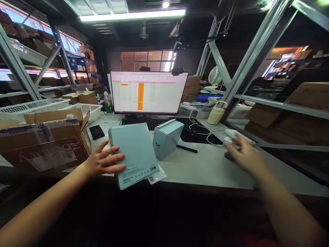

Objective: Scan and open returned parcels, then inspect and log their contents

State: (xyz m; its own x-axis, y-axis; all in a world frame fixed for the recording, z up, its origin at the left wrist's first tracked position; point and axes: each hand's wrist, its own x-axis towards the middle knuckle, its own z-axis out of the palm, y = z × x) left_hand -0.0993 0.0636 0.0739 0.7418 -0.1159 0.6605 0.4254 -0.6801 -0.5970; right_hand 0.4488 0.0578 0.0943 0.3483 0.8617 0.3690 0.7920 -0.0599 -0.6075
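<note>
A light blue box (135,151) with small print and a barcode along its lower edge leans at a tilt near the table's front edge. My left hand (106,161) touches its left side, fingers spread over the face and not wrapped round it. Just to the right, a second light blue box (168,139) with a small dark logo has its top flap slightly raised. Part of a clear packet with a label (157,175) shows under the first box. At the far right, my right hand (243,151) is blurred over a white and dark object (228,140) that I cannot make out.
Behind the boxes are a monitor (149,92) and a keyboard (144,120). A black mouse (190,132) rests on a dark mat, crossed by white cables. An open carton (46,144) and a phone (97,131) are left; a cream cup (216,113) is right.
</note>
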